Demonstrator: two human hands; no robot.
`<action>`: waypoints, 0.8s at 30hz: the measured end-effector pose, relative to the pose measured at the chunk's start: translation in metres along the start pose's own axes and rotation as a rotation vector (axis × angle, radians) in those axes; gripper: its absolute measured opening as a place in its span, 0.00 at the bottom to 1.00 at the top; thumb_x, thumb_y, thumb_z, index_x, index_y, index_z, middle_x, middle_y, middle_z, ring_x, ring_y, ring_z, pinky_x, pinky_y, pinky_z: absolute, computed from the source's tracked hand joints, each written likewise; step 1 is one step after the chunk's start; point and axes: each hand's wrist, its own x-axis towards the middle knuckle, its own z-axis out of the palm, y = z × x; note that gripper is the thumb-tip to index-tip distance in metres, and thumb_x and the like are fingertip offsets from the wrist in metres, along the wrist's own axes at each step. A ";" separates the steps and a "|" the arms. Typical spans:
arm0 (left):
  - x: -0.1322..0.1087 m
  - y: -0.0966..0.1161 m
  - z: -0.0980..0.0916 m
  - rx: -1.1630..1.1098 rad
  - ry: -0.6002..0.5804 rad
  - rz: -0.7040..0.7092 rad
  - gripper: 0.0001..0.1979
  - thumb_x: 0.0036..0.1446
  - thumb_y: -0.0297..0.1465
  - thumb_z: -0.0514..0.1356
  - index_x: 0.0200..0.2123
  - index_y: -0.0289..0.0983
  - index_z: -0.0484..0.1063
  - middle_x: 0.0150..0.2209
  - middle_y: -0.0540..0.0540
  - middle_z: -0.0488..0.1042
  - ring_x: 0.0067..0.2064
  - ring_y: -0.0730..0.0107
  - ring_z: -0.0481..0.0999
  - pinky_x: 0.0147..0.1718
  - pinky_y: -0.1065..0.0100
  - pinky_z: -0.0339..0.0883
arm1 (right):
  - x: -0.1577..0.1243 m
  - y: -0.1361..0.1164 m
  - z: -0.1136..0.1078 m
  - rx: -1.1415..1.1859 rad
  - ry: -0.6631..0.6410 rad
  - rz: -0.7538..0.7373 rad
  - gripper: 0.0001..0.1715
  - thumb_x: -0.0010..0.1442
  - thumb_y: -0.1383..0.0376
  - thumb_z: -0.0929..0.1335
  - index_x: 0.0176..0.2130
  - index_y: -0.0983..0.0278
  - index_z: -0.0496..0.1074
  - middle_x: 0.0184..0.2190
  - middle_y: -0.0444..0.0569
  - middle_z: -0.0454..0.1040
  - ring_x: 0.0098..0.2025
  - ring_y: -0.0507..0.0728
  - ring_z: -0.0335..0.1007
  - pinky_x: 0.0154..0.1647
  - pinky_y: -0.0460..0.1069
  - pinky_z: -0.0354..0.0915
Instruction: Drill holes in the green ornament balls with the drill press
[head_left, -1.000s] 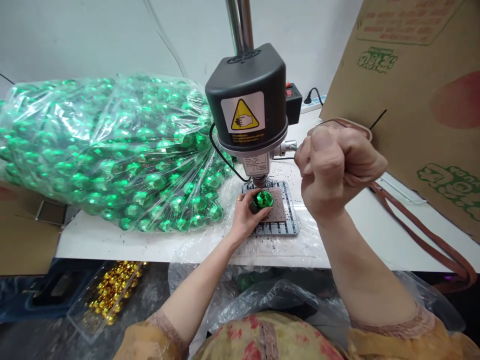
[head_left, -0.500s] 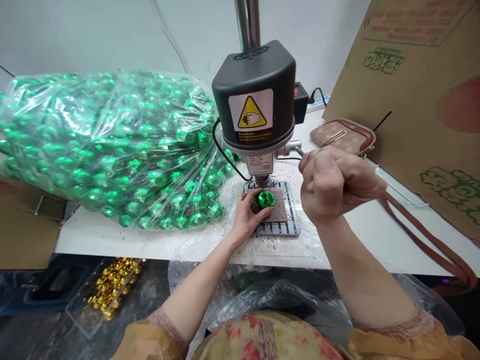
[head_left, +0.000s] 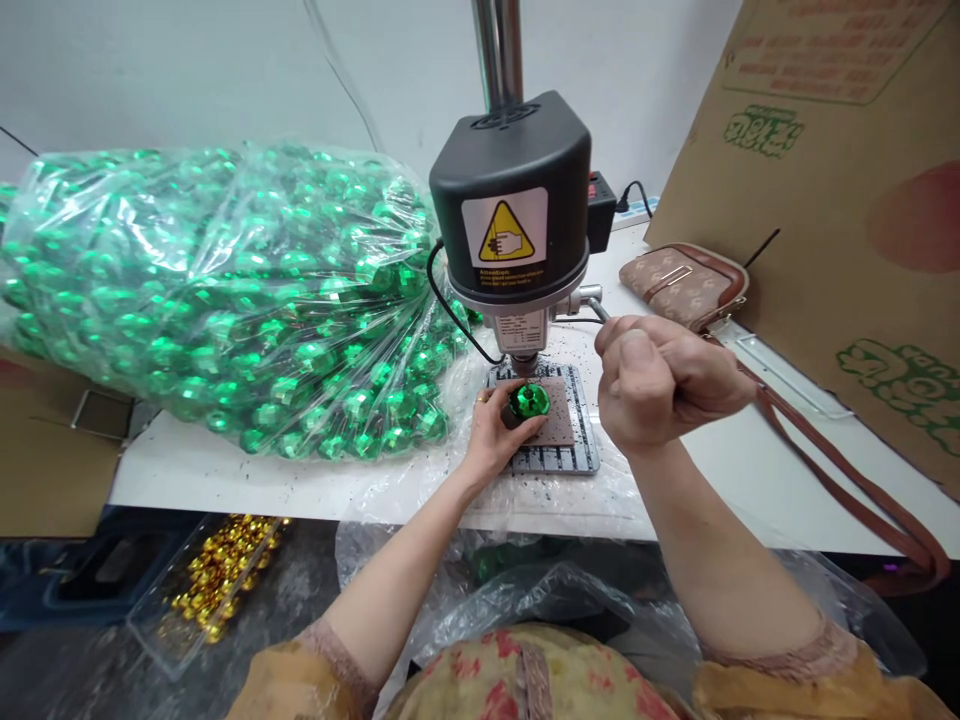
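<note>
One "Attention" label on drill press above green ball.

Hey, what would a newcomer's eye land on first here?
Probably the big clear plastic bag of shiny green faceted balls, filling the left of the white table. Next, in the middle, a black drill press bearing a yellow warning triangle sticker. Under its head, the left hand holds a shiny green ball, while the right hand grips a thin metal lever beside the machine.
</note>
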 end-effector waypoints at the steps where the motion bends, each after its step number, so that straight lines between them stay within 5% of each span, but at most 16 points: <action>1: 0.000 0.000 0.000 -0.002 0.004 0.003 0.28 0.51 0.36 0.74 0.55 0.42 0.75 0.48 0.42 0.75 0.52 0.53 0.75 0.53 0.54 0.71 | -0.002 0.000 -0.001 0.001 -0.008 -0.010 0.28 0.62 0.72 0.66 0.22 0.62 0.43 0.17 0.37 0.45 0.17 0.45 0.43 0.18 0.48 0.47; 6: -0.001 0.000 0.000 -0.005 0.013 0.016 0.27 0.50 0.35 0.74 0.54 0.42 0.75 0.48 0.42 0.76 0.51 0.54 0.75 0.53 0.54 0.71 | -0.005 -0.004 -0.001 -0.018 -0.017 -0.012 0.30 0.61 0.74 0.66 0.22 0.62 0.42 0.17 0.37 0.46 0.17 0.44 0.44 0.18 0.48 0.47; 14: -0.010 0.009 -0.002 0.017 0.087 0.036 0.23 0.54 0.34 0.71 0.53 0.40 0.73 0.48 0.41 0.78 0.51 0.55 0.77 0.50 0.56 0.73 | 0.042 -0.017 0.022 -0.080 0.051 0.296 0.29 0.64 0.70 0.68 0.20 0.61 0.49 0.17 0.38 0.48 0.17 0.45 0.50 0.20 0.48 0.47; 19: -0.073 0.023 -0.023 0.101 0.175 0.297 0.24 0.55 0.35 0.70 0.54 0.41 0.71 0.44 0.43 0.78 0.45 0.60 0.80 0.42 0.61 0.76 | 0.050 -0.014 0.022 -0.241 -0.021 0.365 0.29 0.68 0.58 0.67 0.22 0.60 0.48 0.19 0.38 0.49 0.19 0.44 0.52 0.23 0.46 0.55; 24: -0.156 0.002 -0.046 0.241 -0.184 0.783 0.29 0.54 0.43 0.71 0.57 0.41 0.72 0.42 0.38 0.81 0.36 0.60 0.83 0.30 0.64 0.78 | 0.050 -0.011 0.022 -0.235 -0.035 0.325 0.29 0.68 0.55 0.66 0.23 0.59 0.48 0.19 0.38 0.51 0.20 0.44 0.54 0.24 0.47 0.58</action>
